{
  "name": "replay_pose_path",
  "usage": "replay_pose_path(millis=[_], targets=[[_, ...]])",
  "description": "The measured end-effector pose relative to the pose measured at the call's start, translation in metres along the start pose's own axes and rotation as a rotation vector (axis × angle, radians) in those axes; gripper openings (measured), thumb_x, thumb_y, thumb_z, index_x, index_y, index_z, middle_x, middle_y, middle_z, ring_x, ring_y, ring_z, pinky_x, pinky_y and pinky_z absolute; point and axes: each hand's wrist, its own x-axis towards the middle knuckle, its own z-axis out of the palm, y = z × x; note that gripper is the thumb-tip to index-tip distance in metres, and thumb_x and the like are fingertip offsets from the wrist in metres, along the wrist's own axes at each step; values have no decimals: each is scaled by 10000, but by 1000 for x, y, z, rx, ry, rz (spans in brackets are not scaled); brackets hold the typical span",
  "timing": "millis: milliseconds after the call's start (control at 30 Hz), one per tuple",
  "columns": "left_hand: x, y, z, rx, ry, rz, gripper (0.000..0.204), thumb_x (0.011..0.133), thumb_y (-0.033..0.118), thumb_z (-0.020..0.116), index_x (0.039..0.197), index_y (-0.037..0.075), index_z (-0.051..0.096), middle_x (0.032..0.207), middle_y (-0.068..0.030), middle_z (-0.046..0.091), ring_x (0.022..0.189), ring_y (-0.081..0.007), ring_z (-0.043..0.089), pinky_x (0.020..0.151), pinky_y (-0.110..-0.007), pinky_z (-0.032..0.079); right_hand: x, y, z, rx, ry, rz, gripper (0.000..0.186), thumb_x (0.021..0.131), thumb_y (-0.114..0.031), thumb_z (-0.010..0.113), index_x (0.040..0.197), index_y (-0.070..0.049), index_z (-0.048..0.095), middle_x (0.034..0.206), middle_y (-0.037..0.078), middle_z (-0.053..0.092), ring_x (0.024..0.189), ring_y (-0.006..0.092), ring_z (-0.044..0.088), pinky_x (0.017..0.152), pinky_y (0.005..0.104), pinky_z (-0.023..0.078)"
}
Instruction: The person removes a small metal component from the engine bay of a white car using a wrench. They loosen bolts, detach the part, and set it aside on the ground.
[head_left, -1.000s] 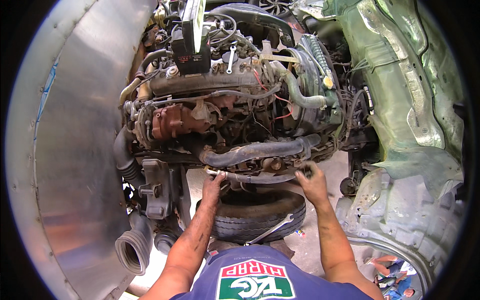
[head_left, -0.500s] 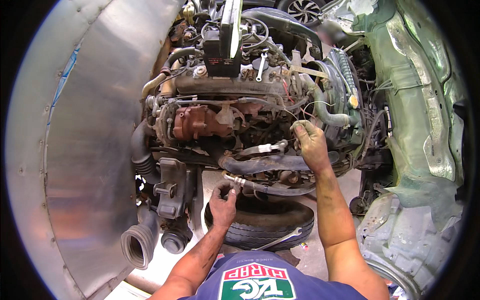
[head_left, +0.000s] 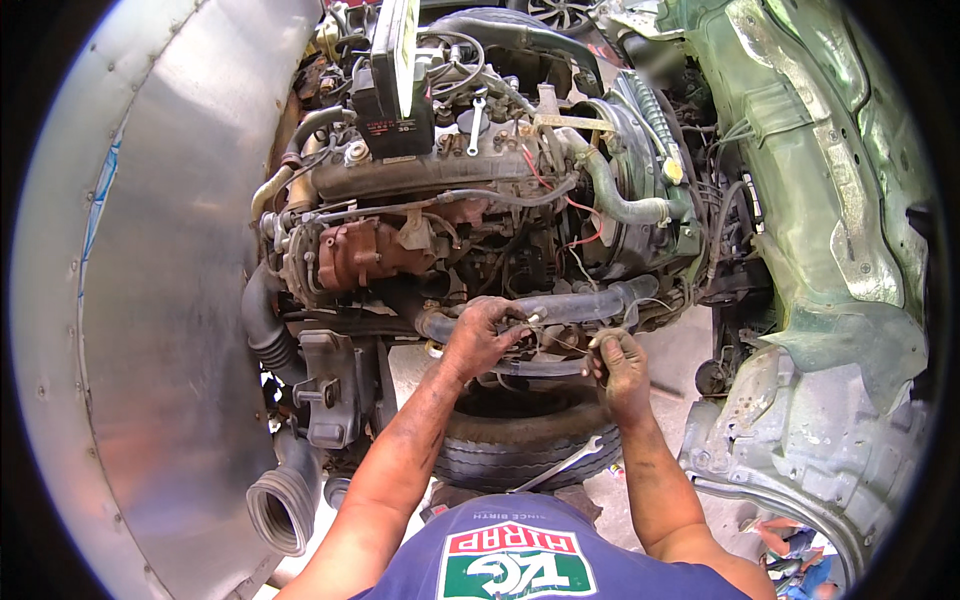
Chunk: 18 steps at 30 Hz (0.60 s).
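My right hand (head_left: 620, 368) pinches a thin pale wire (head_left: 574, 347) in front of the engine (head_left: 430, 180). The wire runs toward my left hand (head_left: 482, 338), whose fingers are drawn together near a whitish hose fitting (head_left: 537, 316). What those fingers hold is hidden. Behind both hands lies a thick grey hose (head_left: 575, 306). A thinner hose (head_left: 540, 368) passes below them. Another light wire (head_left: 577, 264) and a red wire (head_left: 597, 225) hang from the engine above my right hand.
A tyre (head_left: 520, 450) lies below the hands with a wrench (head_left: 560, 465) on it. A battery (head_left: 393, 110) and a second wrench (head_left: 477, 125) rest on the engine. Metal panels flank it: grey (head_left: 180, 250) left, green (head_left: 800, 150) right. A ribbed duct (head_left: 278, 515) stands lower left.
My right hand has come down toward me, bringing the wire lower. My left hand has moved up and right, close to it. The view has shifted slightly.
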Motion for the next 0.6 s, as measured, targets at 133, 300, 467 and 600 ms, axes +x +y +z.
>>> replay_pose_path(millis=[133,300,467,600], targets=[[-2,-9,2,-58,-23,-35,232,908,136,884,1023,19,721,956,-128,757,903,-301,721,835,-409,562,11,12,-6,250,188,116,281,1168,-345,571,1093,-81,635,796,-7,502,681,117,482,714,351,496],[2,-5,6,18,33,-84,245,979,167,829,1087,6,678,929,-155,741,859,-292,706,796,-417,559,47,-3,2,256,140,139,241,1159,-306,594,1164,-71,648,857,6,583,665,110,525,694,321,532],[2,-3,13,-58,103,-167,212,1015,165,775,1104,12,659,931,-167,726,869,-305,706,799,-430,554,53,-21,27,-193,-209,87,370,1088,-114,700,1450,-46,659,1035,53,733,747,34,605,632,211,524],[-7,-8,8,-3,81,-32,210,1004,154,756,1127,8,668,977,-169,733,942,-316,718,840,-426,554,46,-11,41,-329,-271,259,371,1037,-136,764,1391,-34,717,1175,70,766,1124,205,696,1052,356,550]])
